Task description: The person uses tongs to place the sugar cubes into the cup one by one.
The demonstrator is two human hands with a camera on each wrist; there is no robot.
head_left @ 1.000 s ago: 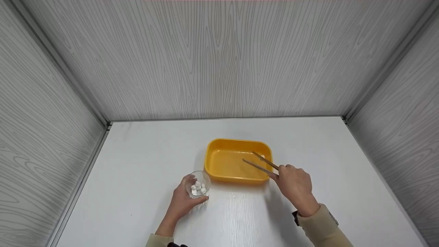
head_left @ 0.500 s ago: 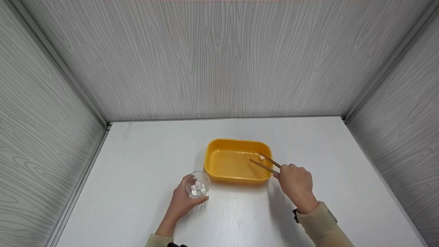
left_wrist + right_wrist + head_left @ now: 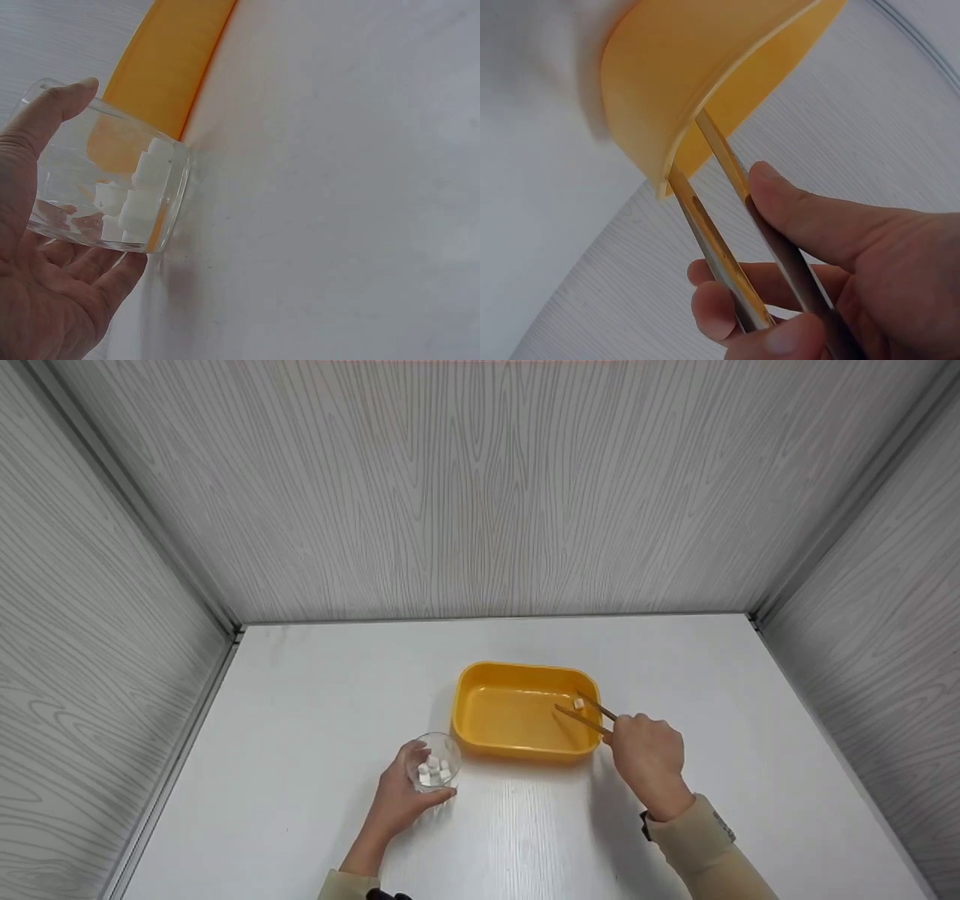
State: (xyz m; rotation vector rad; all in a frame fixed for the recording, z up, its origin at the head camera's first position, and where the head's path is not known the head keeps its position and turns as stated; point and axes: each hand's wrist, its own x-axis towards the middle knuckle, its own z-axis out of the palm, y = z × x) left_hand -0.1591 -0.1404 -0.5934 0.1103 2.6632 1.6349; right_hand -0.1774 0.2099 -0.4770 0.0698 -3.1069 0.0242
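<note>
My left hand grips a clear glass that stands on the white table and holds several white cubes. My right hand holds a pair of tongs whose arms reach over the right rim of a yellow tub. One small white cube lies inside the tub at its right side, between the tong tips. The tips stand apart.
The white table is enclosed by grey wood-grain walls at the back, left and right. The glass stands just off the tub's front left corner.
The tong tips have drawn back to the right inside the tub and now straddle the white cube. The tub has slid slightly to the right. My left hand and the glass have stayed put.
</note>
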